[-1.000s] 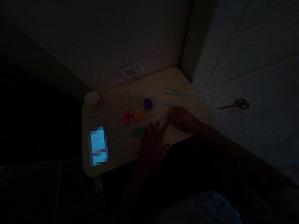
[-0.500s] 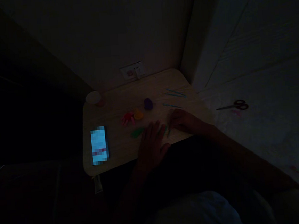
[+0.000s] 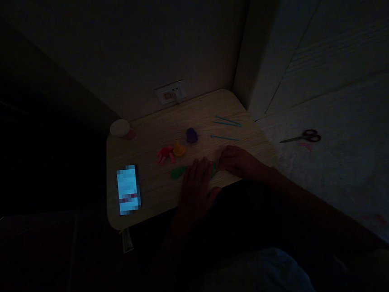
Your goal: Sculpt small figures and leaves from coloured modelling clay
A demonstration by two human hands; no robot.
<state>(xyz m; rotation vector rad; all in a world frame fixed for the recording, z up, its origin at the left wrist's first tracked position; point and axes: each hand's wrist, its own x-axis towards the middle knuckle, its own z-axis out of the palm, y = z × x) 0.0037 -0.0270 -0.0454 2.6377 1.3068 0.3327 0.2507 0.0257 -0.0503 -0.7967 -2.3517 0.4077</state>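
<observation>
In this dim view, my left hand (image 3: 195, 191) lies with its fingers stretched out over a flattened green piece of what looks like modelling clay (image 3: 178, 172). The clay sticks out on both sides of the fingers, and its middle is hidden. My right hand (image 3: 239, 162) is closed in a pinch at the clay's right end, close to the left fingertips. What it pinches is too dark to make out. Beyond the hands sit a purple lump (image 3: 192, 135), a yellow-orange lump (image 3: 179, 150) and a red piece with pink strips (image 3: 165, 154).
Several thin blue sticks (image 3: 226, 137) lie at the small table's (image 3: 158, 199) right side. A lit phone (image 3: 128, 190) rests at left, with a white cup (image 3: 120, 128) behind it. Scissors (image 3: 304, 137) lie on the pale surface at right. A wall socket (image 3: 170, 93) is behind.
My right hand has shifted slightly left and its fingertips now meet the green clay's right end. My left hand stays nearly still.
</observation>
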